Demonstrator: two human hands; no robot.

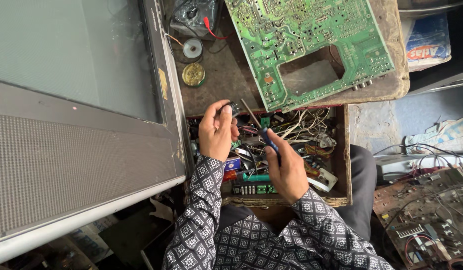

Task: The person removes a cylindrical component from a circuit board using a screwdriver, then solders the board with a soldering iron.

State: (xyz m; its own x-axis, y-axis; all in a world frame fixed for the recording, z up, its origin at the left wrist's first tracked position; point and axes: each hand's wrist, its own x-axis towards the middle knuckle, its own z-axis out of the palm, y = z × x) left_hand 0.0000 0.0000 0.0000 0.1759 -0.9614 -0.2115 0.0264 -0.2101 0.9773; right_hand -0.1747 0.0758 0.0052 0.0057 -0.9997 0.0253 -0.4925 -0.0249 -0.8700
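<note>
Green circuit board [311, 47], blue-handled screwdriver [264, 131], grey TV casing [81, 150], brown wooden drawer [343, 150], black-and-white geometric-print sleeves [201, 210], brass-coloured round tin [193, 74].

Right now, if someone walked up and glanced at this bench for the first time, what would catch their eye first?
Probably the big green circuit board lying solder side up at the top of the workbench, with a rectangular cutout in it. Next, the grey television set filling the whole left side. In the middle, over an open drawer crammed with wires and parts, the left hand pinches a small dark component while the right hand holds a blue-handled screwdriver to it.
</note>
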